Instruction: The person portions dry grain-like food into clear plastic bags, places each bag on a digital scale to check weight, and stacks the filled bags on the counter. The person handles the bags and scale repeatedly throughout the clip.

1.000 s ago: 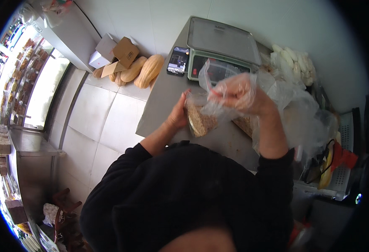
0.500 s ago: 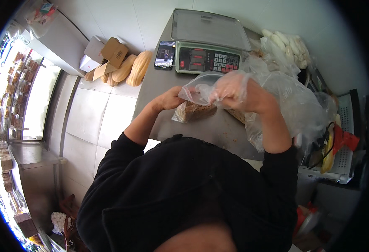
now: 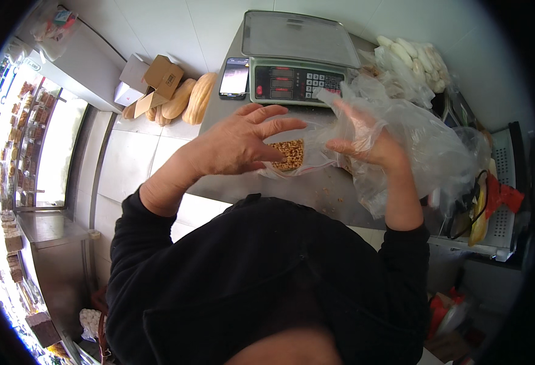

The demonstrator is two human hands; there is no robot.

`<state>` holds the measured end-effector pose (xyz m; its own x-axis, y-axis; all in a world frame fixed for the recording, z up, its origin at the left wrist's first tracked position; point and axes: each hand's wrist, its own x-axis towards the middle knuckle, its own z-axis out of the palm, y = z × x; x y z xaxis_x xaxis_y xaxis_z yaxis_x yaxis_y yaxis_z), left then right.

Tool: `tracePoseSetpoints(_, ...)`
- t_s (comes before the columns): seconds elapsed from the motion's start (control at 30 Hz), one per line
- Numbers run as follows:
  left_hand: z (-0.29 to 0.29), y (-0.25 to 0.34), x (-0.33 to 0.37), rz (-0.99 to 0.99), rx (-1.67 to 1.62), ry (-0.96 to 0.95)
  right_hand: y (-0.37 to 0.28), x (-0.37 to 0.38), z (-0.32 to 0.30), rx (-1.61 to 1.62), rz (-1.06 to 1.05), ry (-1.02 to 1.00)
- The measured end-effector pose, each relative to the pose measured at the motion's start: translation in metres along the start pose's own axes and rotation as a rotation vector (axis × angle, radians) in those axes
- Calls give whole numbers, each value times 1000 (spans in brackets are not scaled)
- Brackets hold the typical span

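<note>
I had left hand (image 3: pixel 243 140) spread empty over nut block (image 3: pixel 292 153), near front edge of tabletop (image 3: pixel 316 193), right hand (image 3: pixel 371 141) half-open under clear plastic (image 3: pixel 342 125), hold undeterminable

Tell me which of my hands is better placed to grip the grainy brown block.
Probably your left hand: it's open, fingers reaching across the grainy brown block in this view. Your right hand is farther off, among clear plastic.
</note>
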<state>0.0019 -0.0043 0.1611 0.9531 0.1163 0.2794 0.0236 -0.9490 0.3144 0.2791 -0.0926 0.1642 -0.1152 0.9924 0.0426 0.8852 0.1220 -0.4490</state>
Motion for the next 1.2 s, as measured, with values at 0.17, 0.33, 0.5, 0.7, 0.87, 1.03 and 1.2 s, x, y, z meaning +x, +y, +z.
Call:
tracePoseSetpoints(0.17,-19,-1,-4,-52,9,-204,-3,19,5,-243,87,-418)
tracePoseSetpoints(0.33,-15,-5,-8,-63,66,-171,-6,20,-5,137,128,65)
tracePoseSetpoints(0.5,-9,-12,-14,-50,169,-70,-9,18,-10,256,163,-3)
tracePoseSetpoints(0.7,-6,-15,-15,-50,214,-2,3,13,-11,358,103,18)
tracePoseSetpoints(0.87,-9,-15,-17,-2,211,40,10,7,-14,-50,108,-141)
tracePoseSetpoints(1.03,-7,-21,-15,-43,212,52,6,-1,-31,295,135,27)
tracePoseSetpoints(1.2,-4,-18,-22,-30,200,100,-20,4,-2,529,-337,337)
